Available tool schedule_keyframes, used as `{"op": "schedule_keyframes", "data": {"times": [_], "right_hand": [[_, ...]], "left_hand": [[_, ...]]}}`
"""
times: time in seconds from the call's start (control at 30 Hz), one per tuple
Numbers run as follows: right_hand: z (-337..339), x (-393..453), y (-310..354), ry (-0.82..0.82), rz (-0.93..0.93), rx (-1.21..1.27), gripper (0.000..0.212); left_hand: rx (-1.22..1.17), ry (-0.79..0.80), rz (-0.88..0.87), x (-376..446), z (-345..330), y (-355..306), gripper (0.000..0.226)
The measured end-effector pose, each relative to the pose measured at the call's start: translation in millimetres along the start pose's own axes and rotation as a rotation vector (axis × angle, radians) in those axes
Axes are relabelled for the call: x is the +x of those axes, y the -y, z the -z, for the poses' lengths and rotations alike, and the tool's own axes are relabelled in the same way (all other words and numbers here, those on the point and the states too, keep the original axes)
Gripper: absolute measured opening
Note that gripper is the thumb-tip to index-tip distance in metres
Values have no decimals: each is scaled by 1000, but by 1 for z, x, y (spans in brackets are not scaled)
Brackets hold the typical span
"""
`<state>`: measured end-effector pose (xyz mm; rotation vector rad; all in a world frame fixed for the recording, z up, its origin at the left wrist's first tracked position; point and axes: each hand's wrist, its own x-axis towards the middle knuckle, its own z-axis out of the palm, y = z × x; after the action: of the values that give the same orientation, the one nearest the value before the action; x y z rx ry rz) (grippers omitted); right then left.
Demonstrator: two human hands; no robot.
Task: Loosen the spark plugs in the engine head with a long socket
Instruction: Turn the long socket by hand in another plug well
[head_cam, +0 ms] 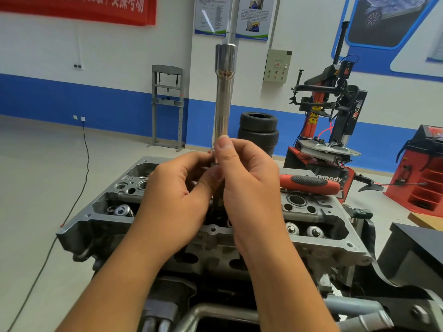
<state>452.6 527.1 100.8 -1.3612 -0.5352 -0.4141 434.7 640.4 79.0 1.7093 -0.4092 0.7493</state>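
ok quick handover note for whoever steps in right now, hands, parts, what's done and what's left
Left hand: grips the lower part of the long socket from the left.
Right hand: grips the same shaft, thumb up along it.
The socket stands upright over the middle of the engine head; its lower end is hidden behind the hands, so whether it is seated on a spark plug cannot be told.
The red-handled tool lies on the head's far right side, not attached.
Done: socket held in place over the head.
Left: probably fit the handle, loosen each plug; none shows as loosened.
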Motion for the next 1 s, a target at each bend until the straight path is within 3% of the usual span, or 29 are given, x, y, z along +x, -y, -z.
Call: {"op": "schedule_keyframes", "data": {"times": [0.17, 0.33, 0.6, 0.8, 0.9, 1.0], "right_hand": [[2, 0, -1, -23, 11, 21, 18], [1, 0, -1, -12, 20, -22, 20], [1, -1, 0, -23, 11, 35, 18], [1, -1, -1, -21, 39, -35, 17], [0, 0, 0, -16, 21, -37, 25], [1, -1, 1, -8, 2, 13, 19]], "left_hand": [[30, -66, 6, -1, 0, 0, 21], [-43, 87, 27, 0, 2, -3, 21], [56, -68, 24, -1, 0, -1, 27], [-9, 100, 10, -1, 2, -1, 23], [-26, 61, 26, 0, 1, 0, 21], [-7, -5, 19, 0, -1, 1, 26]]}}
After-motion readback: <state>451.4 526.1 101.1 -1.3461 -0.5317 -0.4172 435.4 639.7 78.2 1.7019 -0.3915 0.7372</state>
